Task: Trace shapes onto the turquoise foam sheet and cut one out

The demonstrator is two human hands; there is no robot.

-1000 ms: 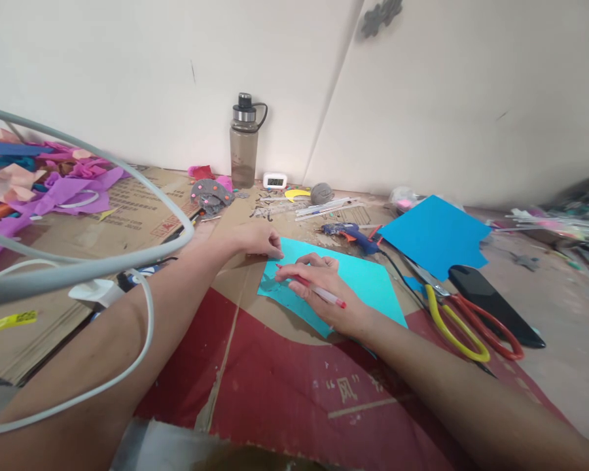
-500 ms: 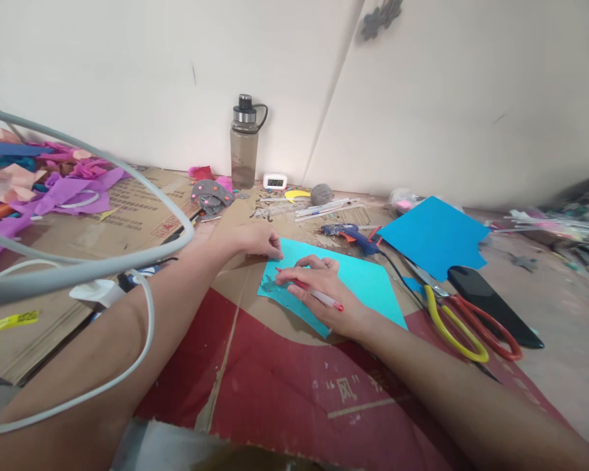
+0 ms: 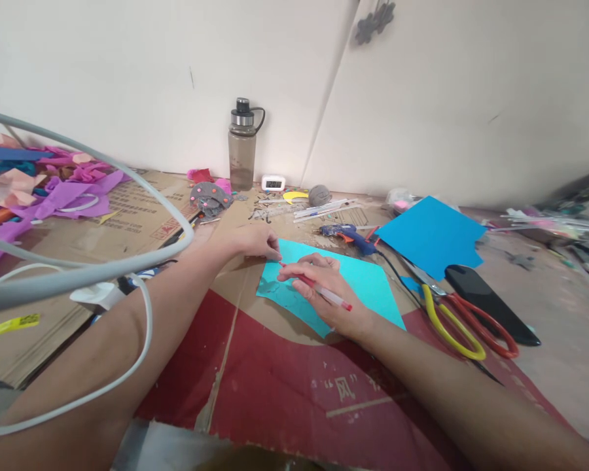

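Observation:
My right hand (image 3: 326, 288) is closed around a red pen (image 3: 330, 297) with a clear barrel, its tip end toward the upper left. Under that hand lies a turquoise sheet of paper (image 3: 368, 284), with faint curved marks near its left end. My left hand (image 3: 259, 241) is at the sheet's upper left corner, fingers curled and pressed together. Whatever they may pinch there is hidden.
To the right are a blue glue gun (image 3: 348, 237), a blue sheet (image 3: 432, 232), scissors (image 3: 454, 320) with yellow and red handles and a black phone (image 3: 491, 304). A bottle (image 3: 242, 150) and small clock (image 3: 273, 183) stand behind. White cables (image 3: 147, 314) cross the left side.
My right hand has shifted slightly, and the pen leans lower to the right. The dark patch beside the pen tip has gone, leaving faint lines. My left hand stays at the corner.

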